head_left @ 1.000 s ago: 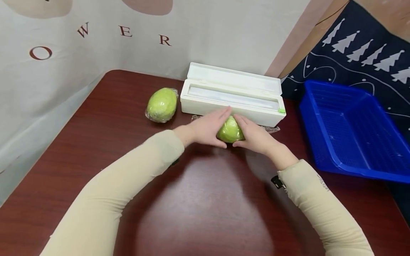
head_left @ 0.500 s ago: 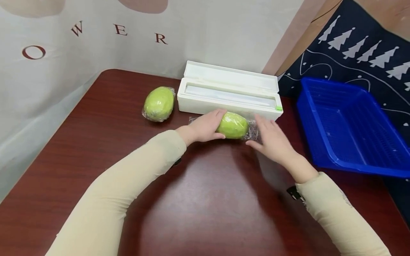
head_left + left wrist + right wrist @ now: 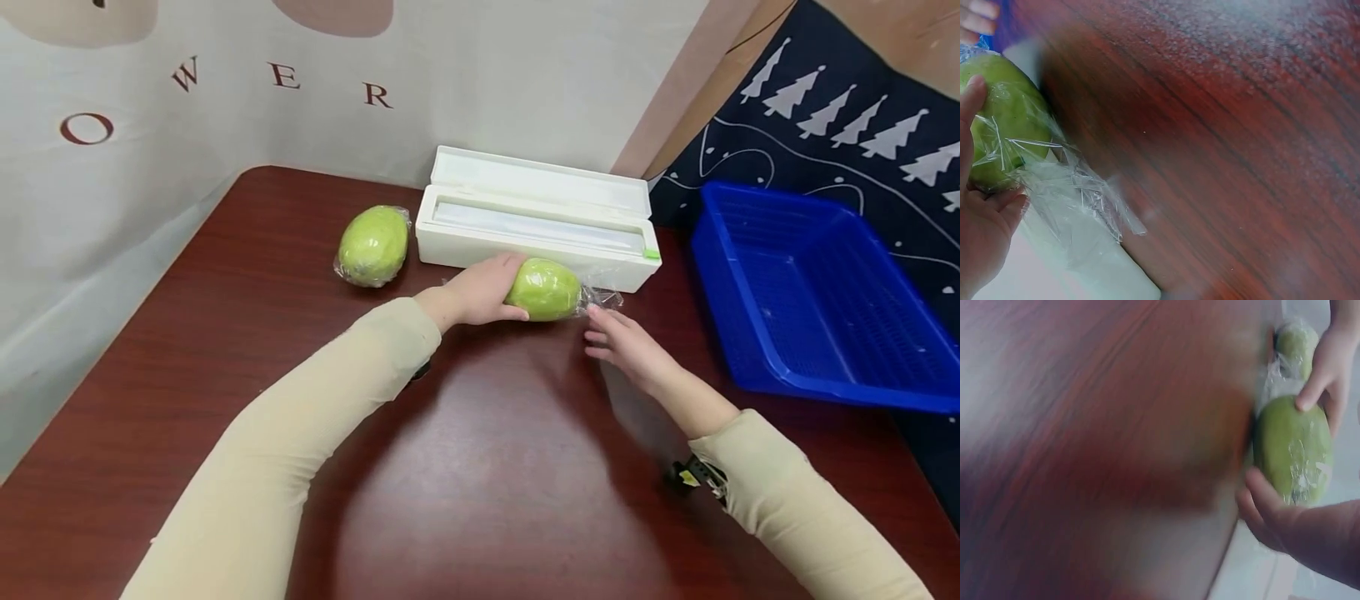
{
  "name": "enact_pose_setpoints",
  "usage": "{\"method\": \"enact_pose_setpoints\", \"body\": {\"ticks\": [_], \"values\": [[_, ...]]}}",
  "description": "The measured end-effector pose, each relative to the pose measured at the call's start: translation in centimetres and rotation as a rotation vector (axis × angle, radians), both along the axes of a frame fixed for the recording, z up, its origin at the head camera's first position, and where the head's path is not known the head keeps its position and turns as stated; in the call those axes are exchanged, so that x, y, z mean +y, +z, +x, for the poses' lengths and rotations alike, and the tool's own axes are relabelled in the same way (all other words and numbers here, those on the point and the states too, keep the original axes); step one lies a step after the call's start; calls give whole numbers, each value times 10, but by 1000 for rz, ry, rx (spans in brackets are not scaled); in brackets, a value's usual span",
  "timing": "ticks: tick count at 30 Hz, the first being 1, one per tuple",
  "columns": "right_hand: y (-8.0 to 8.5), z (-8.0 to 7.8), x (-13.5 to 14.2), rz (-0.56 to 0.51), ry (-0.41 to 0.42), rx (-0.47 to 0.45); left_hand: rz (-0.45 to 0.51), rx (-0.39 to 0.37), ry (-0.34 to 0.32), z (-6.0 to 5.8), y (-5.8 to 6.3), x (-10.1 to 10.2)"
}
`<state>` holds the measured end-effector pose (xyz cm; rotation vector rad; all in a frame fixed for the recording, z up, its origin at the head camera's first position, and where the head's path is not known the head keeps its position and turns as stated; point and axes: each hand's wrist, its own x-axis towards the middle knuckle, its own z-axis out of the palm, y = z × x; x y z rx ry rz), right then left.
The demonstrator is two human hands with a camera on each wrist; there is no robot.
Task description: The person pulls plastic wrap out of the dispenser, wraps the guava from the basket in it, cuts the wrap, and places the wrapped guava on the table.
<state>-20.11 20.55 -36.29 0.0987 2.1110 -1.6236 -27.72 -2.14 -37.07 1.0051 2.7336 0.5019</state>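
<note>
A green oval fruit (image 3: pixel 549 290) in clear plastic wrap is held in front of a white cling film box. My left hand (image 3: pixel 483 292) grips its left end, thumb on the near side and fingers behind. Loose wrap (image 3: pixel 1085 200) trails from that end in the left wrist view. At the other end, my right hand (image 3: pixel 633 346) has its fingers loosely bent, fingertips right at the gathered film tail (image 3: pixel 602 298). In the right wrist view, the right fingers (image 3: pixel 1263 494) lie beside the fruit's end. A second wrapped green fruit (image 3: pixel 373 247) rests to the left.
The white cling film box (image 3: pixel 487 244) stands at the table's back with its lid (image 3: pixel 540 183) raised and a green slider (image 3: pixel 651 253) at its right end. A blue plastic basket (image 3: pixel 757 333) is on the right. A printed curtain hangs behind the dark red table (image 3: pixel 480 500).
My right hand has let go of the fruit and moved right to its film tail. The left hand keeps its grip, and more of the fruit shows between the hands.
</note>
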Motion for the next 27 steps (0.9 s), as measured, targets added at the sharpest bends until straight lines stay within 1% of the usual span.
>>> {"method": "enact_pose_setpoints", "body": {"ticks": [1, 2, 3, 5, 8, 9, 10, 13, 15, 17, 19, 21, 23, 25, 26, 27], "values": [[-1, -2, -3, -18, -28, 17, -3, 1, -5, 0, 0, 0], [-2, -4, -5, -13, -49, 37, -6, 1, -10, 0, 0, 1], [-3, -6, -7, 20, -65, 63, -9, 0, -14, 0, 1, 1], [-6, -12, -9, 113, -67, 140, -17, 0, -24, 1, 2, 2], [-9, -19, -11, 282, -12, 253, -29, 13, -47, 2, 4, 3], [-10, -22, -12, 321, 14, 291, -34, 23, -60, 2, 5, 4], [-10, -24, -13, 336, 49, 333, -38, 33, -73, 2, 5, 5], [-11, -29, -18, 425, 151, 422, -57, 54, -99, 2, 7, 7], [-11, -31, -22, 468, 190, 480, -69, 58, -102, 1, 8, 9], [-11, -34, -26, 508, 204, 522, -83, 56, -101, 1, 10, 9], [-10, -37, -29, 494, 181, 534, -100, 61, -109, 1, 11, 10], [-8, -40, -31, 444, 133, 531, -110, 61, -117, 1, 12, 11], [-5, -42, -32, 383, 57, 521, -112, 52, -119, 1, 12, 11], [-2, -43, -30, 309, -36, 517, -102, 31, -107, 1, 12, 9], [0, -43, -28, 279, -69, 521, -95, 19, -99, 1, 12, 7], [1, -44, -26, 255, -81, 524, -88, 8, -90, 2, 11, 6]]}}
